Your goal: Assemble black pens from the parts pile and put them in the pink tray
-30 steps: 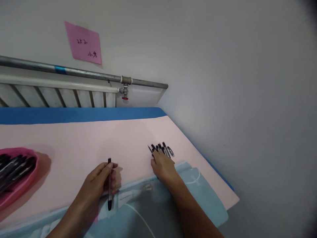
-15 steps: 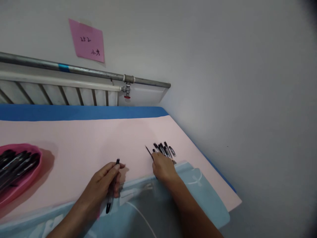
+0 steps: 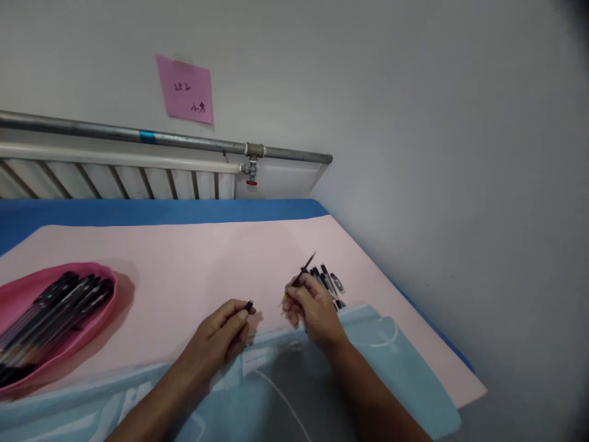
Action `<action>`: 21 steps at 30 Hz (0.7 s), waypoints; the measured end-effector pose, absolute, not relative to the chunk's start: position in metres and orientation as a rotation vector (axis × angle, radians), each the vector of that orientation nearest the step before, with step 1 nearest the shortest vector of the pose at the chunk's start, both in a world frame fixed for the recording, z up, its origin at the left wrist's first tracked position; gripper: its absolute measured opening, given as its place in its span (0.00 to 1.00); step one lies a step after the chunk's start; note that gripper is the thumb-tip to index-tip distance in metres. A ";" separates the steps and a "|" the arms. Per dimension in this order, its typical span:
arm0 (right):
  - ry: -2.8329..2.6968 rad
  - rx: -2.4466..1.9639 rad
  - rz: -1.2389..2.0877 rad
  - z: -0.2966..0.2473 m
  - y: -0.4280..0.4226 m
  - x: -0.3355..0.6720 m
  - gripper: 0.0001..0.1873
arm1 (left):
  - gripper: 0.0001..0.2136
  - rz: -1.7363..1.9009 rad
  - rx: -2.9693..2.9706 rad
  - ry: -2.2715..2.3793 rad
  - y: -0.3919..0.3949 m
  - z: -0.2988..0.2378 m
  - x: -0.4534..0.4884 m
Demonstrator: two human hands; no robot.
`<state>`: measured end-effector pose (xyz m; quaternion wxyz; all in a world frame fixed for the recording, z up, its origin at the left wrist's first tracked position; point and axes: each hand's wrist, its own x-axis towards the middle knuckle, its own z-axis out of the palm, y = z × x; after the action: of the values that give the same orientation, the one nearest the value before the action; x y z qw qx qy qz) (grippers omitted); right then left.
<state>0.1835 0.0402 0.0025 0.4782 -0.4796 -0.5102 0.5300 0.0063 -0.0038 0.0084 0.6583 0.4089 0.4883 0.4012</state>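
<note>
My left hand is closed around a pen, and only the pen's black end sticks out past the thumb and forefinger. The rest of that pen is hidden by the hand. My right hand pinches a thin black pen refill, tilted with one end up to the right. A small yellowish tip shows below its fingers, pointing towards the left hand but apart from it. Just behind the right hand lie several black-and-clear pen parts and a loose cap-like piece, partly covered by the hand.
On the left stands a pink basket holding several black-ended clear pens. A pale pink sheet covers the blue-edged table. Light blue plastic-looking material lies along the near edge. A wall, radiator and pipe bound the back.
My right hand has come away from the pen parts with the refill, which now tilts the other way. The left hand's pen has turned, so its lower length no longer shows. The view has shifted left.
</note>
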 end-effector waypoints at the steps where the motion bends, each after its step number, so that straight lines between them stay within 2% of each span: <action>1: -1.126 -1.071 1.371 0.004 0.038 0.180 0.04 | 0.12 0.908 0.942 1.112 -0.004 0.007 0.006; 7: -0.929 -0.849 1.489 0.004 0.031 0.164 0.05 | 0.12 0.801 1.109 1.069 -0.005 0.003 0.007; 21: -1.042 -0.888 1.582 -0.001 0.032 0.169 0.03 | 0.11 0.759 1.015 0.972 -0.006 0.004 0.007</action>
<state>0.1689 0.0316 -0.0011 0.5008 -0.3674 -0.4310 0.6545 0.0071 -0.0060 0.0044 0.6978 0.4550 0.4360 0.3406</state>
